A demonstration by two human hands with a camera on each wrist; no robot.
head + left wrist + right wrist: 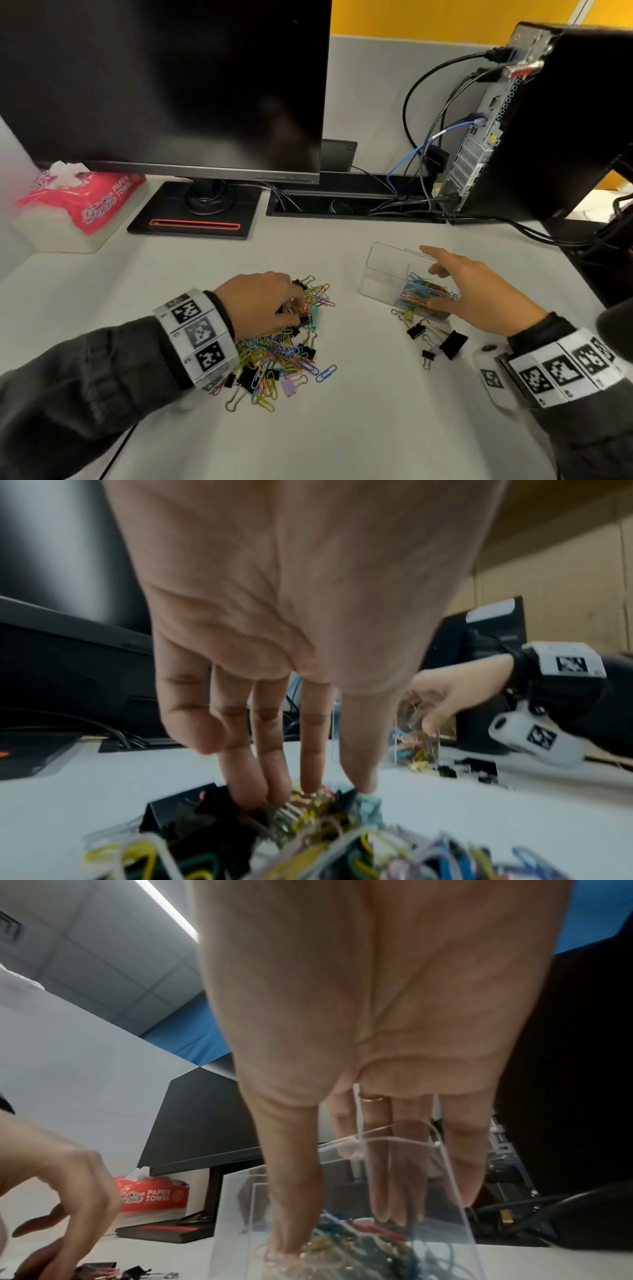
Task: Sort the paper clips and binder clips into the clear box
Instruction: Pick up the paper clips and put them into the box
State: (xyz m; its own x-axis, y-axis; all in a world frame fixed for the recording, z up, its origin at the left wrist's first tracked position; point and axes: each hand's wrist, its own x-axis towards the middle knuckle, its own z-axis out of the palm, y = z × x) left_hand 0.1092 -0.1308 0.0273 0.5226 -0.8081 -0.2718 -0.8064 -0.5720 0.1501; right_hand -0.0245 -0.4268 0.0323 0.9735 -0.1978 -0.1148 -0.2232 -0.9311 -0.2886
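Left hand (263, 303) fingers (255, 783) point down into the mixed pile (281, 349) of coloured paper clips and binder clips, tips pressed among the clips and close together; whether they actually pinch one I cannot tell, blur hides the tips. A black binder clip (178, 808) sits just left of those fingertips, a pale teal one (369, 803) under the thumb tip. Right hand (479, 291) fingers are straight and spread over the clear box (380, 270), thumb (291, 1191) against the near wall, the others reaching over the far rim and down the wall; looks like steadying it, not gripping anything loose. Under the right fingers, one compartment of the box holds a bundle of coloured paper clips (423, 291); the compartment further left of the fingers looks empty. Just in front of the box, near the right wrist, a small group of binder clips (435, 337) lies on the surface (376, 428), separated but not boxed. Progress, as a judgement: partway, early to middle. Some paper clips are in, no binder clips visibly in, and most of the pile under the left hand is left to sort. Both forearms lie low over the surface, wrists banded, left hand arched over the pile, right hand flatter and extended forward.
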